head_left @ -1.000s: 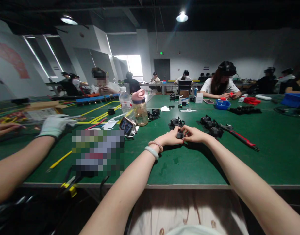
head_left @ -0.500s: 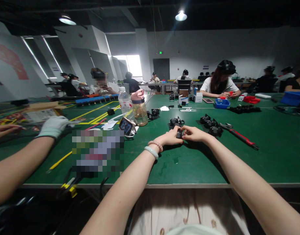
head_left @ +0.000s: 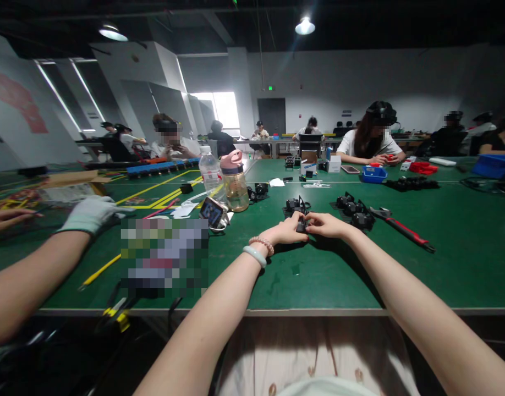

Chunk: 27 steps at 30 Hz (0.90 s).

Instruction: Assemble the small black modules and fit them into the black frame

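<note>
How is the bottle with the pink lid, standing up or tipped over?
Standing up: the bottle has its pink lid on top and its base on the green table.

Black part [head_left: 302, 224]: small, dark, upright-looking, pinched between fingers of left hand [head_left: 286, 230] and right hand [head_left: 323, 224]. Left fingers grip near side, right fingertips meet it from right. Held low over green table [head_left: 318, 275]; contact with tabletop can't be told. Mostly covered by fingers, finer shape unclear. Black unit [head_left: 292, 205] just beyond: blocky, dark, sitting on table, partly hidden by left hand. Thin black edge rises beside it; whether joined to held part, can't tell.
</note>
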Available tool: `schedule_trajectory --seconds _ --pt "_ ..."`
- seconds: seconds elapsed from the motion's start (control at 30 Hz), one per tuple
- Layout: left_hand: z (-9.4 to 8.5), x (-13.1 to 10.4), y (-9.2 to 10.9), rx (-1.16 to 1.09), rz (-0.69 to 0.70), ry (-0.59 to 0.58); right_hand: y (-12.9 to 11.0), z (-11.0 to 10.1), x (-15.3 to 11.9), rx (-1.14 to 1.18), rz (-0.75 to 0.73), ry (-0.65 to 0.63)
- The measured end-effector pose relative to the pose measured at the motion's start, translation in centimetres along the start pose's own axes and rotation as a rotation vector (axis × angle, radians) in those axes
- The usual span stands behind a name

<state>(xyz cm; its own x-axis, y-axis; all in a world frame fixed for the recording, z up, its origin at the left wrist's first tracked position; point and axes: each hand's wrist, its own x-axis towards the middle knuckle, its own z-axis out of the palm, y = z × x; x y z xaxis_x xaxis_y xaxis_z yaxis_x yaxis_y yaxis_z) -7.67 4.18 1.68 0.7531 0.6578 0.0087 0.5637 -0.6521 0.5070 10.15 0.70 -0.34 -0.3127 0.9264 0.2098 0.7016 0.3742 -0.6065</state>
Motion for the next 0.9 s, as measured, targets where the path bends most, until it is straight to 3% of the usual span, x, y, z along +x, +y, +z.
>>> schedule_trajectory --seconds 0.4,0.9 --pt "-0.16 -0.13 0.39 0.02 -0.02 -0.009 -0.01 0.0 0.13 0.022 0.045 -0.006" --pt "0.28 0.1 -0.15 -0.046 0.065 0.007 0.25 0.25 -0.29 0.06 -0.019 -0.018"
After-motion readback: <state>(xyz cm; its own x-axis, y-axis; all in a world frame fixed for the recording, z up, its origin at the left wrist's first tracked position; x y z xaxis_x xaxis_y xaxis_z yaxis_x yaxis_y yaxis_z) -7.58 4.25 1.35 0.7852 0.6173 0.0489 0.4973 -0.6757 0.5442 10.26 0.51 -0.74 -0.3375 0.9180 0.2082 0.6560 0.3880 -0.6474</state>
